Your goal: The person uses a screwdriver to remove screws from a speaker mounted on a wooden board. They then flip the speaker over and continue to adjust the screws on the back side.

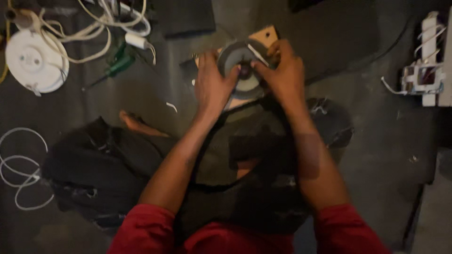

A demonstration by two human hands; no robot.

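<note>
Between both hands: a grey disc

Between the two hands sits a round grey disc [240,70] with a dark hub. Left hand [213,87] clasps its near-left edge, fingers curled on the rim; right hand [282,75] grips the right side, thumb pressing near the hub. Beyond the right hand, a tan block [264,35] touches the disc. Well left of the left hand: green screwdriver [115,67], white round fitting [35,60], white cables [94,28].

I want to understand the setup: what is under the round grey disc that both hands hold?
Under the round grey disc a tan board shows, its corner sticking out at the upper right. The left hand and right hand cover the rest.
</note>
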